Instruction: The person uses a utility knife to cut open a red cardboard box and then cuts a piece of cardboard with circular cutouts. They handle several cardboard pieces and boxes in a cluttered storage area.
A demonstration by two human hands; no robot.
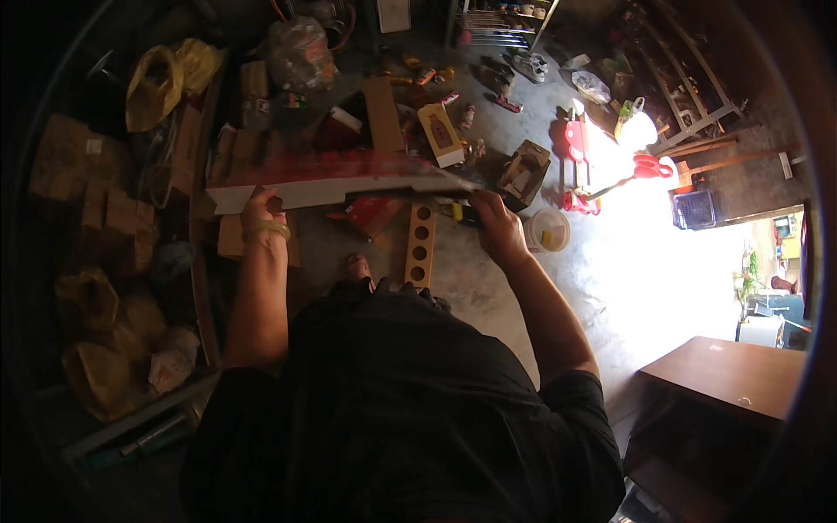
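My left hand, with a pale band at the wrist, is closed on the near left end of a long red and white cardboard box. Motion blurs the box's red far side. My right hand is wrapped round a yellow and black handle at the box's right end; the tool's exact kind is unclear. Below the box, a tan strip with a row of round holes stands out against the floor. A red piece lies partly hidden beneath the box.
Brown cartons and yellow bags crowd the left side. Ahead lie a yellow box, an open carton and scattered small items. A white bucket stands near my right hand. A brown cabinet is at lower right.
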